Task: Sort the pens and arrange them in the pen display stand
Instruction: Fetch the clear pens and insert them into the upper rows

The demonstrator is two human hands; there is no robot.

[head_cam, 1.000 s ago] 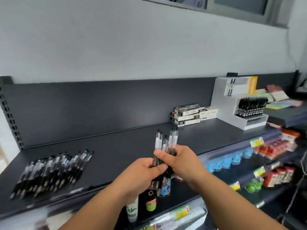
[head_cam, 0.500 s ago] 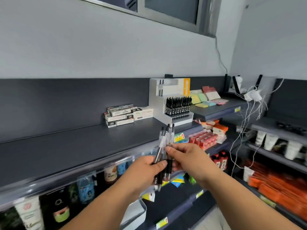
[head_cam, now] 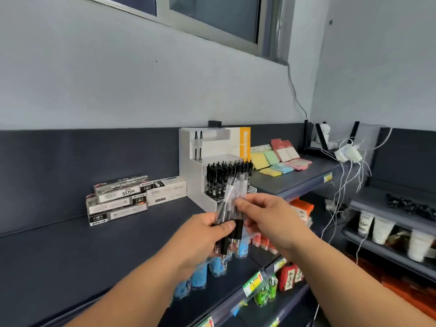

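My left hand [head_cam: 203, 234] grips a bunch of clear-barrelled pens with black grips [head_cam: 230, 199], held upright in front of the shelf. My right hand [head_cam: 264, 218] pinches the bunch near its middle, fingertips on the clear barrels. Just behind stands the white stepped pen display stand [head_cam: 191, 166] on the dark shelf; its lower tier is packed with several black pens [head_cam: 226, 175], and two pens [head_cam: 198, 147] stand alone in the top tier. The pens' lower tips are partly hidden by my left hand.
Stacked pen boxes [head_cam: 120, 199] lie left of the stand on the dark shelf [head_cam: 70, 251]. Coloured sticky notes [head_cam: 271, 161] lie on the shelf to the right. White cables and chargers [head_cam: 346, 154] hang at the far right. Bottles and packets fill the lower shelves.
The view has swung right; the pile of loose pens on the left has left view. Both hands carried the bunch of pens right, close to the display stand.
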